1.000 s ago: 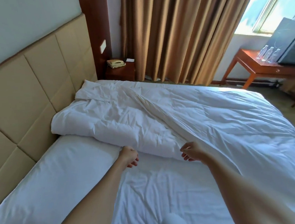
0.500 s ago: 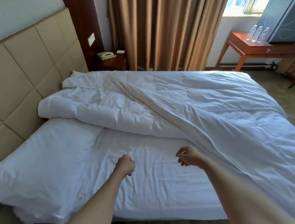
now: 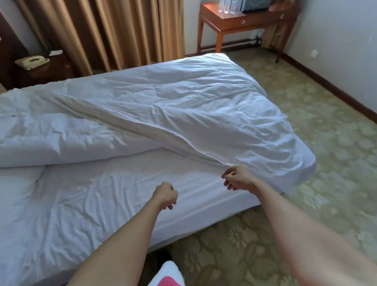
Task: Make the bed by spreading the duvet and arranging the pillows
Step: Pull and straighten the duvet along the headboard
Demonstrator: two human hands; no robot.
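A white duvet [image 3: 180, 112] lies crumpled across the far half of the bed, its near edge folded back diagonally. The bare white sheet [image 3: 110, 194] shows in front of it. A white pillow [image 3: 6, 188] rests at the left, partly under the duvet's roll. My left hand [image 3: 165, 195] hovers over the sheet as a closed fist with nothing in it. My right hand [image 3: 237, 177] is loosely curled right against the duvet's folded edge near the bed's near side. No fabric shows between its fingers.
A dark nightstand with a beige telephone [image 3: 32, 62] stands beyond the bed's head, brown curtains [image 3: 117, 28] behind it. A wooden desk [image 3: 241, 22] with water bottles [image 3: 228, 1] stands at the back right. Patterned carpet [image 3: 323, 200] runs along the bed's foot and near side.
The view has swung right, from the headboard toward the bed's foot. Both hands have moved right along the sheet, and my right hand now sits at the duvet's folded edge.
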